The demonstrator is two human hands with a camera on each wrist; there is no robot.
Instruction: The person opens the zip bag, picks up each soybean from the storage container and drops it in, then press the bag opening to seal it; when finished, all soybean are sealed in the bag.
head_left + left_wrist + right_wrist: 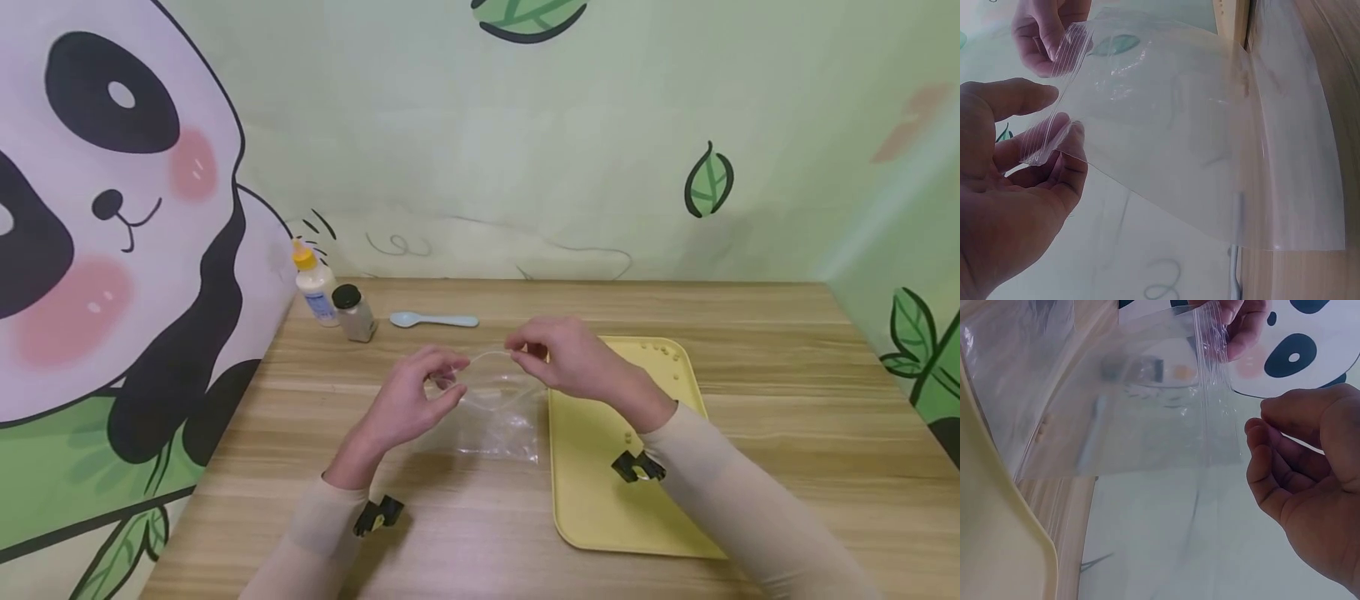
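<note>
A clear plastic zip bag (pixel 498 429) hangs between my hands over the table, its mouth parted in a rounded loop. My left hand (pixel 412 396) holds the bag's left top corner with curled fingers. In the left wrist view, the thumb (pixel 1038 97) stands off from the plastic, while the ribbed zip strip (pixel 1063 81) crosses in front of a finger. My right hand (pixel 573 358) has thumb and forefinger together at the back right rim. In the right wrist view, these fingertips (pixel 1257 428) are at the bag's edge; the exact contact is hard to see.
To the right lies a yellow tray (pixel 600 517) with several small beads (pixel 660 348), partly under my right forearm. Behind the bag is a pale blue spoon (pixel 442 320). A black-capped jar (pixel 354 315) and a glue bottle (pixel 317 292) stand back left, near the wall.
</note>
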